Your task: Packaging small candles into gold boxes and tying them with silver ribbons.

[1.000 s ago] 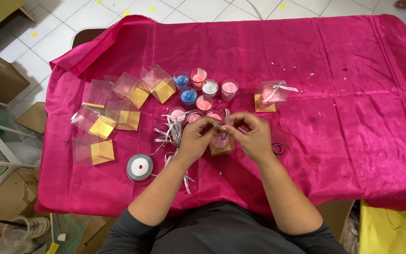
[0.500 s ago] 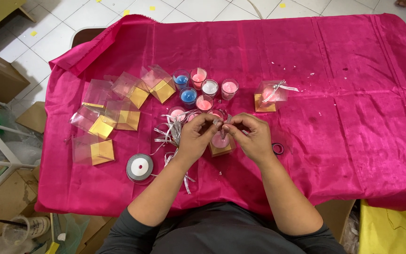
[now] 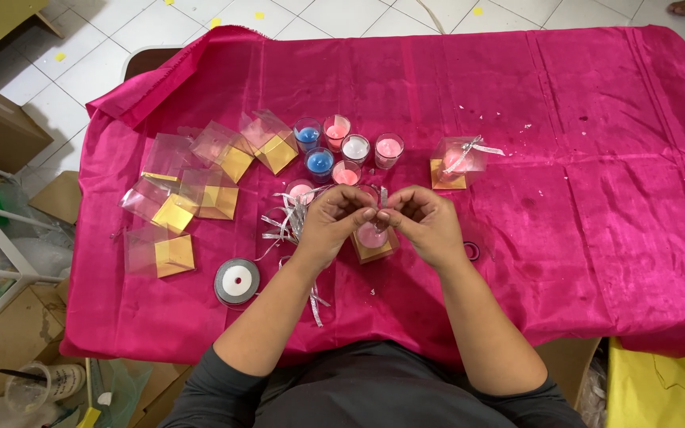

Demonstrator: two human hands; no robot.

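On the pink tablecloth (image 3: 596, 198), the left hand (image 3: 333, 222) and right hand (image 3: 426, 223) pinch a silver ribbon (image 3: 383, 196) above a boxed pink candle (image 3: 373, 240), fingertips closed together.

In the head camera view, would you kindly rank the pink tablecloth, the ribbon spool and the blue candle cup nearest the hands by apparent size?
1. Pink tablecloth, by far the largest.
2. Ribbon spool.
3. Blue candle cup, smallest, though the spool lies nearer the camera, so that gap is less sure.
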